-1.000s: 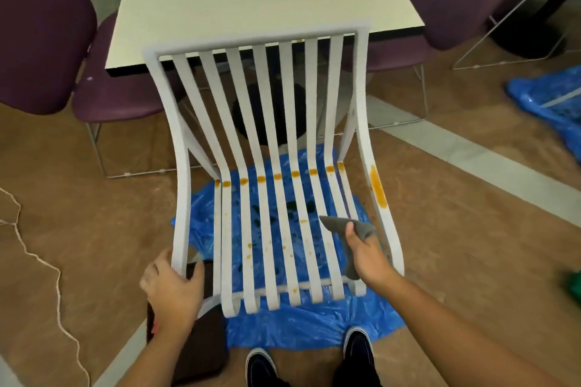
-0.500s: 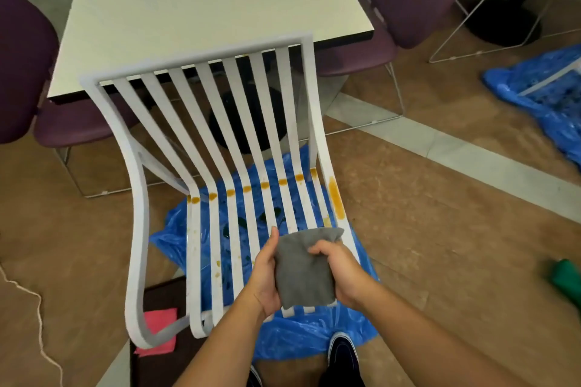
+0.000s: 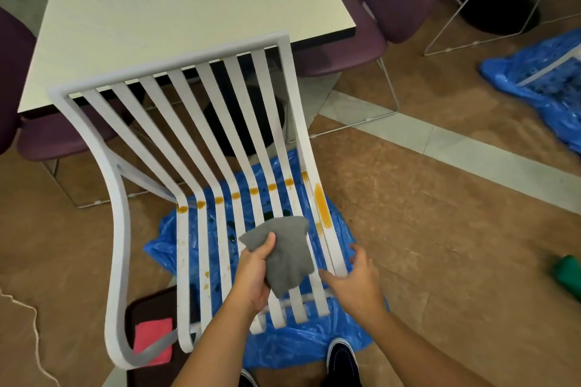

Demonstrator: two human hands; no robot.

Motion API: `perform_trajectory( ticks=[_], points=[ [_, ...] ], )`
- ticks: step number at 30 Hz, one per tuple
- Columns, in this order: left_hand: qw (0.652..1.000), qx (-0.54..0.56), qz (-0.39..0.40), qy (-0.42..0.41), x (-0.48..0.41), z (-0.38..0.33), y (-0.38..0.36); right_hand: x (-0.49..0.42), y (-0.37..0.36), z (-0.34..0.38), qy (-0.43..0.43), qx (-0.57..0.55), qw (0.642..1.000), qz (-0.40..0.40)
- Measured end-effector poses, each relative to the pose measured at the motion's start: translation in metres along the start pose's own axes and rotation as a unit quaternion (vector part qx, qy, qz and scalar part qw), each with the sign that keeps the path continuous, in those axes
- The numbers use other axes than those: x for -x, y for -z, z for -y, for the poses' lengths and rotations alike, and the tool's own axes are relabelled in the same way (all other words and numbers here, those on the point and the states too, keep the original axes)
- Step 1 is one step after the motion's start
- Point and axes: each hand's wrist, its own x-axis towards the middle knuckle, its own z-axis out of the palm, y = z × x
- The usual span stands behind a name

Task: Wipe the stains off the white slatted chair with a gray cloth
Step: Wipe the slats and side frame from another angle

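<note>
The left hand [image 3: 254, 276] grips the gray cloth [image 3: 287, 251], thumb curled over its upper edge and the bunched fabric hanging from the palm above the seat slats. The right hand [image 3: 358, 283] holds nothing. Its fingers are loosely spread at the front end of the chair's right side rail, and whether the thumb touches the rail cannot be told.

The white slatted chair [image 3: 119, 229] stands on a blue plastic sheet [image 3: 283, 352] spread over the floor, with its back towards a pale tabletop [image 3: 157, 25]. The cloth hovers over the right half of the seat, near the front, and does not look pressed flat on any slat.

None of the staining appears to be cleaned yet. A row of orange stains [image 3: 253, 191] crosses the slats where seat bends into back, a long orange smear [image 3: 322, 204] runs down the right rail just beyond the cloth, and smaller drips [image 3: 207, 274] spot the left slats nearer the front.

The step in hand looks like readying the cloth and the grip before the first wipe. The next move calls for laying the cloth flat on a stained part, most likely the nearby smear, and rubbing along the rail's length. The free hand could brace the frame so the light chair does not slide on the slippery sheet. The narrow slats will need one pass each.
</note>
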Motion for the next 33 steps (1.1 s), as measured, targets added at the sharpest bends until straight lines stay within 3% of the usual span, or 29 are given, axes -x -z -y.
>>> perform_trajectory(
  ticks=[3,8,19,24,29,33],
  points=[
    [0.997,-0.009,-0.045,-0.062,-0.011,-0.015,-0.008,-0.018,-0.011,-0.001,-0.037,-0.045,0.997,0.05],
    [0.983,-0.078,-0.062,-0.152,-0.026,-0.036,-0.041,-0.05,-0.023,0.021,-0.074,-0.061,0.995,0.031],
    [0.955,-0.201,-0.039,-0.213,-0.043,-0.026,-0.07,-0.049,-0.029,0.014,-0.077,-0.062,0.995,0.014],
    [0.916,-0.3,-0.063,-0.259,-0.056,-0.022,-0.071,-0.041,-0.031,0.013,-0.102,-0.061,0.993,0.003],
    [0.848,-0.401,0.003,-0.347,-0.076,-0.021,-0.089,-0.038,-0.032,0.01,-0.11,-0.036,0.993,-0.016],
    [0.857,-0.382,-0.047,-0.341,-0.092,-0.036,-0.11,-0.045,-0.031,0.01,-0.09,-0.058,0.994,0.013]
  ],
)
